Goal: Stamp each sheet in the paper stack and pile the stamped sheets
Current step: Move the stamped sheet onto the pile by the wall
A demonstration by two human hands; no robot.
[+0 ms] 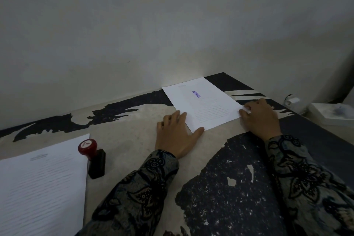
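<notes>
- The worn table (134,126), its dark coating peeled to pale patches, stands against a plain wall and carries everything; the stamper serves as the landmark below.
- The unstamped paper stack (42,184) lies just left of the stamper, at the near left edge of the table, its top sheet printed with fine lines too small to read.
- The stamped sheet (205,105) lies well to the right of the stamper and farther back, near the wall, its long axis running from the near corner diagonally up toward the wall. It bears a blue-purple imprint near its far end; the word is too blurred to read.
- The left hand (176,134) rests flat at the sheet's near-left edge, fingers straight and spread, thumb at the near corner.
- The right hand (260,117) rests at the sheet's right corner, fingers bent down over it; whether they pinch the paper I cannot tell.
- The stamper (93,159), a red knob on a black block, lies tipped on its side, touched by neither hand. Writing on the knob's top is unreadable.
- My judgement: this sheet is being squared on the pile, and the next reach goes leftward; the left hand is nearer both stamper and stack.
</notes>
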